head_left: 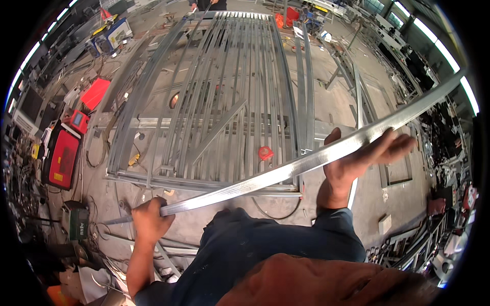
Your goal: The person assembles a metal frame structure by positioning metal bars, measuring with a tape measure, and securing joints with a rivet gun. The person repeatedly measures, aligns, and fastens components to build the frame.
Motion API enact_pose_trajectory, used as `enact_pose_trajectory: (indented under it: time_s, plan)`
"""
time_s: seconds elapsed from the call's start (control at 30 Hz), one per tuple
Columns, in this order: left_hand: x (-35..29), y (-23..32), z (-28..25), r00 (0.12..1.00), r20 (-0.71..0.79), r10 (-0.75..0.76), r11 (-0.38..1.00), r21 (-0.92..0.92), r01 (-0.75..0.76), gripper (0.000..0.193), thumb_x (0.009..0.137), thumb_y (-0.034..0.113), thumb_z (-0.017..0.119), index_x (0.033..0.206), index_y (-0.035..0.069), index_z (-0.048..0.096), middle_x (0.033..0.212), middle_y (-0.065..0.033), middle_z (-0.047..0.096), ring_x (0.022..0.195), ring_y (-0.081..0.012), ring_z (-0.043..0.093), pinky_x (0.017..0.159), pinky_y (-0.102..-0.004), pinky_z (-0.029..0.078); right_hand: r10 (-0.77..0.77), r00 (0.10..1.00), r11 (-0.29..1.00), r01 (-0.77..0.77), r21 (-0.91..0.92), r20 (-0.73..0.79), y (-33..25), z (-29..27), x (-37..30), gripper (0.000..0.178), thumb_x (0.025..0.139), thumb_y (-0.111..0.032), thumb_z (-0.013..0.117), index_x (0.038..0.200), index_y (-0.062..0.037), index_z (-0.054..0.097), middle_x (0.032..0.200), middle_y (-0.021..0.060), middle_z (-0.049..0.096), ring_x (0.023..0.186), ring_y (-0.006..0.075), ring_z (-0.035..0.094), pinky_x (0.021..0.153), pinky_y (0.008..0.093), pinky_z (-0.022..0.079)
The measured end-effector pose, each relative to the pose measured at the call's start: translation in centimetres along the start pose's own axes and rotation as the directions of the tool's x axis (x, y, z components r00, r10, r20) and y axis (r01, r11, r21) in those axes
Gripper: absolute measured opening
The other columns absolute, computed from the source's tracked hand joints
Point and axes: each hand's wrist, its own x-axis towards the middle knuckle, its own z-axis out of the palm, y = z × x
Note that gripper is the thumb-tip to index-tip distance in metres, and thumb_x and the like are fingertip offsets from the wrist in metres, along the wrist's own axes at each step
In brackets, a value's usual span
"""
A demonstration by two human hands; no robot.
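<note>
A long, shiny metal tube (275, 176) runs slantwise in front of me, from low on the left to high on the right. My left hand (149, 220) is wrapped round its left part. Across my right hand (352, 162) the tube lies between thumb and fingers; the hand bears it from beneath, its fingers stretched out. Under the tube is a large rectangular metal frame (204, 179) with several lengthwise bars inside. A shorter bar (219, 131) rests diagonally over these. Near the frame's close end sits a red tape measure (265, 153).
At the frame's far end a person's hands (194, 7) show. To the left stand a red machine (63, 157), a green box (75, 220) and a blue-yellow machine (109, 36). Metal bars (305, 92) and a stand (337, 71) lie right of the frame. Cables trail on the floor.
</note>
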Motion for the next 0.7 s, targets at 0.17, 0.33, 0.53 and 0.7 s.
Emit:
enact_pose_trajectory:
  time_s: [0.17,0.33,0.53,0.7]
  plan:
    - [-3.6,-0.1,4.0,0.981,0.127,-0.148,0.978,-0.128,0.164,0.032,0.064,0.019,0.078,0.09,0.009,0.062,0.064,-0.0117,0.065,0.061,-0.0343,0.067,0.061,-0.0447,0.054,0.211,0.709,-0.72,-0.353,0.597,0.673,-1.1,3.7,-4.0,0.098,0.083,-0.028,0.07,0.155,0.0027,0.012,0.152,0.0264,0.036,0.142,0.0386,0.039,0.112,0.0581,0.036]
    - [-6.6,-4.3,6.3,0.934,0.297,-0.2,0.949,-0.177,0.26,0.039,0.066,0.022,0.08,0.097,0.008,0.061,0.07,-0.0155,0.068,0.068,-0.0377,0.069,0.063,-0.0462,0.055,0.138,0.53,-0.889,-0.306,0.341,0.836,-5.6,12.2,-11.3,0.05,0.096,-0.033,0.065,0.138,-0.0128,0.047,0.107,0.0041,0.062,0.097,0.0214,0.063,0.089,0.0455,0.054]
    - [-9.0,-15.3,6.6,0.822,0.472,-0.319,0.903,-0.113,0.415,0.048,0.064,0.025,0.081,0.106,0.009,0.062,0.077,-0.0175,0.07,0.076,-0.0391,0.069,0.069,-0.0485,0.055,0.118,0.196,-0.861,-0.468,0.199,0.973,-16.7,18.4,-17.9,0.032,0.095,-0.027,0.066,0.123,-0.0152,0.056,0.096,0.0017,0.06,0.088,0.0203,0.061,0.082,0.0421,0.052]
    - [-10.6,-26.3,5.8,0.91,0.267,-0.316,0.915,-0.167,0.367,0.06,0.064,0.025,0.085,0.118,0.012,0.062,0.099,-0.0159,0.07,0.088,-0.0361,0.069,0.075,-0.047,0.056,0.068,0.074,-0.892,-0.443,0.094,0.995,-25.4,26.1,-20.7,0.03,0.095,-0.026,0.067,0.12,-0.0144,0.054,0.092,0.0031,0.058,0.082,0.0222,0.06,0.081,0.0434,0.051]
